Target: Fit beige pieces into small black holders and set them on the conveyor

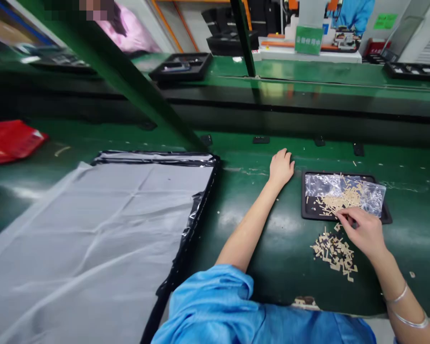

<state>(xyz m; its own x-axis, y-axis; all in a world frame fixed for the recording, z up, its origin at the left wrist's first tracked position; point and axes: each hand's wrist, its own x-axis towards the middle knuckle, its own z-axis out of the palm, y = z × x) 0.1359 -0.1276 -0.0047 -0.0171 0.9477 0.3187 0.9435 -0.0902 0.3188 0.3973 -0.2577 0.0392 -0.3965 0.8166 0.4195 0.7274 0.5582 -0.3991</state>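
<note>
My left hand [281, 168] lies on the green bench top with its fingers stretched out, holding nothing. Over the near edge of a shallow black tray [304, 196], the fingertips of my right hand [366, 233] are pinched together. Whatever sits between them is too small to make out. The tray carries a heap of small beige pieces [349, 197] on a clear plastic bag [373, 198]. Closer to my body, just left of my right wrist, a second pile of beige strips and bits [335, 253] rests directly on the bench.
Several small black parts [261, 140] are spaced along the bench behind my hands. A large box lined with a whitish sheet [103, 229] takes up the left. A green post [129, 81] slants across. Beyond a raised ledge, people sit among trays [181, 67].
</note>
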